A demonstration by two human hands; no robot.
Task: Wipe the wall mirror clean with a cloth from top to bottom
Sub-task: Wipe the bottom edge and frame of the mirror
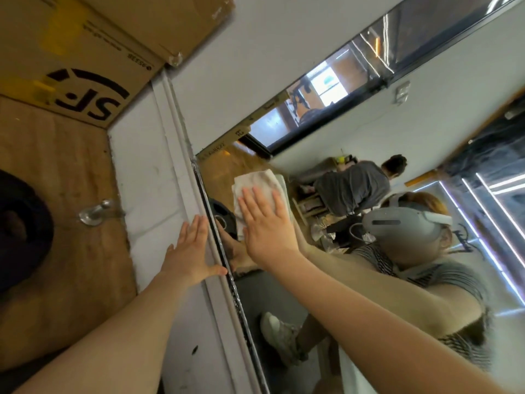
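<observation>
1. Your right hand (pixel 265 220) lies flat on a white cloth (pixel 257 191), fingers straight and slightly spread, and presses it against the mirror (pixel 369 155). The fingers do not curl round the cloth; the palm pins it to the glass.
2. Your left hand (pixel 191 251) rests with fingers straight and together on the white frame (pixel 196 211) just left of the mirror's edge, the thumb reaching toward the dark edge strip. It holds nothing and appears to serve as a brace.
3. The cloth sits near the mirror's left edge, close to its far corner. Part of it shows beyond your fingertips; the rest lies under the palm.
4. The mirror's long axis runs from that far corner back toward you along the frame, so the camera's tilt makes "down" read as toward the near, right part of the view. Most of the glass lies on the wrist side of the right hand, not the fingertip side.
5. Judged from this position, the wiping is at an early stage: the cloth is high on the glass and most of the mirror remains below it.
6. The coming stroke calls for drawing the right hand back along the long axis, palm flat. The right hand alone is on the glass; the left is nearer the frame.
7. Cardboard boxes (pixel 85 66) stand to the far left.
</observation>
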